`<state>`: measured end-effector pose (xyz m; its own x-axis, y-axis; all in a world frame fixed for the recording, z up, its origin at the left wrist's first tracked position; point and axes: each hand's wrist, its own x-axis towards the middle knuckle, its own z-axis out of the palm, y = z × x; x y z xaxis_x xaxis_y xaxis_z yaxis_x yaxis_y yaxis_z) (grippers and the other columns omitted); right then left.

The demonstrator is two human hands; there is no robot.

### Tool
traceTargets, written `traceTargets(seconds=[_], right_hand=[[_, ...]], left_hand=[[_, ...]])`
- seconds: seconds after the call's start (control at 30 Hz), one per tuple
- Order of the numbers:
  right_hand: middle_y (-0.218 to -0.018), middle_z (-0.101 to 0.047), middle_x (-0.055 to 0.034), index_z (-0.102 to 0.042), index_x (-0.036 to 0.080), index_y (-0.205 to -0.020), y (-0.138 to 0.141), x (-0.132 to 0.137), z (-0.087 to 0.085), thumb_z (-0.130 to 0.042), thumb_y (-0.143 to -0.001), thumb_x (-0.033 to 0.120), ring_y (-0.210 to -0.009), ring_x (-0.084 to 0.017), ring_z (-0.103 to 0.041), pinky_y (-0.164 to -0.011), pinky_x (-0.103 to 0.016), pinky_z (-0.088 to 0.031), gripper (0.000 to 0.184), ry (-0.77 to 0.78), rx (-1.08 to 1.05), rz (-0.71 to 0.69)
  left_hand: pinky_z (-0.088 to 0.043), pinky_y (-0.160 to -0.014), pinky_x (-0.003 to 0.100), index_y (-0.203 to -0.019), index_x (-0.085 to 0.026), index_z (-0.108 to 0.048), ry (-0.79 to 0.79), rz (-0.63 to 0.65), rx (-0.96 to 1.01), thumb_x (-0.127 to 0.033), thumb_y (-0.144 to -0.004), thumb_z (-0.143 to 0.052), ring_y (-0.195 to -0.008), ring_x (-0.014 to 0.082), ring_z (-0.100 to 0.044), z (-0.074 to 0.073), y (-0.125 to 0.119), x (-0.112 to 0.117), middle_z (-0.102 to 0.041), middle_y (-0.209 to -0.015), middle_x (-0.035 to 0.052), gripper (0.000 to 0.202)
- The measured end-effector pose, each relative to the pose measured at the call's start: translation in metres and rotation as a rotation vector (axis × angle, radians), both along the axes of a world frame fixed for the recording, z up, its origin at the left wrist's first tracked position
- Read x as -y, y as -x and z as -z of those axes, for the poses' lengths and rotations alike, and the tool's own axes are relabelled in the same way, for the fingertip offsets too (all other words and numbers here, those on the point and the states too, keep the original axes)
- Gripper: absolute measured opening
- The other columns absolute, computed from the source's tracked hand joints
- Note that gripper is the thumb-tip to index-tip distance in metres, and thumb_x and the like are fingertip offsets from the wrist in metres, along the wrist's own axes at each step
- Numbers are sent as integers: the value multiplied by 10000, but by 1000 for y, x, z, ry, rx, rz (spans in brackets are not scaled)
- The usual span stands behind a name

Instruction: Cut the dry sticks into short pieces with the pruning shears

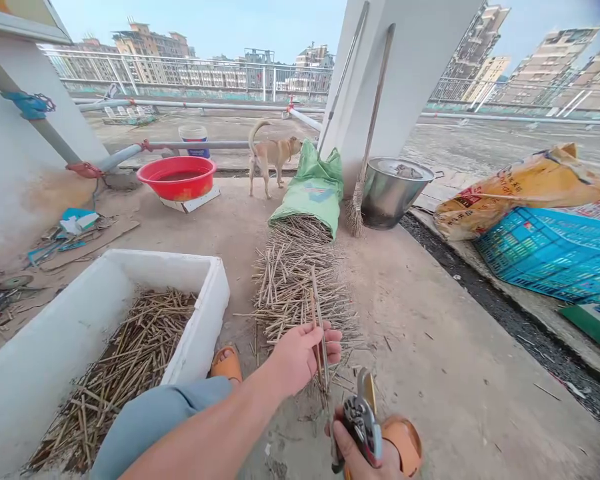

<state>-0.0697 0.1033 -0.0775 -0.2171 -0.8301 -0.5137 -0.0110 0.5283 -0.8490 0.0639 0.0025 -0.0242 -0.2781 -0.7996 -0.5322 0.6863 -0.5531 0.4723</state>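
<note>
My left hand (pixel 300 357) is closed around a few thin dry stems (pixel 317 313) held upright, just in front of a heap of the same stems (pixel 293 280) spilling from a green sack (pixel 313 190). My right hand (pixel 363 453) at the bottom edge grips pruning shears (pixel 363 417), their blades pointing up toward the lower ends of the held stems. A white foam box (pixel 207 303) on my left holds several cut stem pieces (pixel 130 360).
Orange sandals (pixel 227 363) are on my feet. A red basin (pixel 177 177), a dog (pixel 273 157), a metal pot (pixel 393 190) and a broom (pixel 365 160) stand by the pillar. A blue crate (pixel 555 253) and yellow sack (pixel 525 187) lie at right.
</note>
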Motion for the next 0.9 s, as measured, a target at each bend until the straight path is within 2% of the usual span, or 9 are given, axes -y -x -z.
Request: traceTargets(seconds=[0.4,0.63,0.77,0.83,0.9], right_hand=[[-765,-692,-76,-698,163,-801,0,1,-7,-679,-571,620,-753,-258,-619,-602,-294,-493,511,5,-28,-89],[-645,-647,-53,-677,166,-786,-1,0,-2,-684,-562,620,-635,-220,-581,-562,-297,-471,507,-22,-20,-110],[-690,-631,-56,-630,170,-847,10,16,-7,-646,-605,621,-623,-211,-566,-591,-323,-478,513,-128,116,-226],[-713,-619,-54,-606,185,-777,21,33,-12,-611,-645,608,-680,-218,-560,-624,-324,-463,443,-114,23,-287],[-675,-580,-30,-548,201,-663,35,53,-21,-533,-717,588,-695,-204,-525,-641,-311,-428,390,-20,-175,-387]], left_hand=[[-488,-702,331,-861,-101,-580,11,33,-12,-141,-803,-531,-635,124,-581,4,2,-1,-616,-784,72,87],[-464,-621,284,-850,-120,-537,24,57,49,-162,-826,-484,-562,89,-514,9,3,-2,-560,-728,31,72],[-401,-554,238,-826,-140,-524,97,87,277,-233,-825,-488,-519,77,-448,14,6,0,-528,-675,2,100],[-360,-528,229,-806,-149,-535,160,125,456,-265,-810,-504,-510,88,-429,17,6,-1,-528,-648,-2,120],[-321,-519,227,-777,-163,-555,251,157,637,-269,-800,-507,-510,102,-412,20,6,-3,-533,-638,1,118]])
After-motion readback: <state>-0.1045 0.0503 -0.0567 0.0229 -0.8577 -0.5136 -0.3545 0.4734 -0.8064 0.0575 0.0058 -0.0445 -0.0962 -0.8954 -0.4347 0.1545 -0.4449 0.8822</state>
